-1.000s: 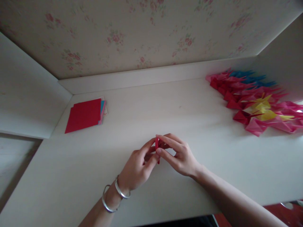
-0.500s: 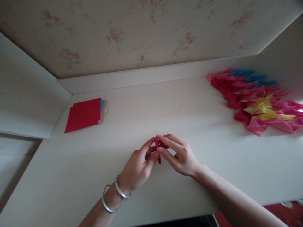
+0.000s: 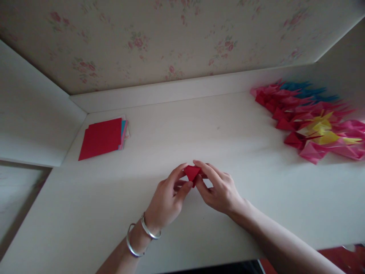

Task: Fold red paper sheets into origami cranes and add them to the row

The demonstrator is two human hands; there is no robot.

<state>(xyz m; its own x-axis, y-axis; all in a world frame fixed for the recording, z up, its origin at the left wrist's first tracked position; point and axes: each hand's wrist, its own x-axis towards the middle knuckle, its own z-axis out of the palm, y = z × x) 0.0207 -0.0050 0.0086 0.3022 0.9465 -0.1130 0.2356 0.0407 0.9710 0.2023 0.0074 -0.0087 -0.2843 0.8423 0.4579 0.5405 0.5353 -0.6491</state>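
you hold the folded red paper between the fingertips of your left hand and right hand, equally near both, tapered end pointing toward you.

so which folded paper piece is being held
The small red folded paper piece, held between the left hand and right hand; the others lie in the multicoloured paper pile at right.

I can read no text, label, brand, number or sign anywhere before me. The pale edge poking out from my stack of coloured paper bears faint marks, perhaps print, perhaps only pattern; they are too small to tell.
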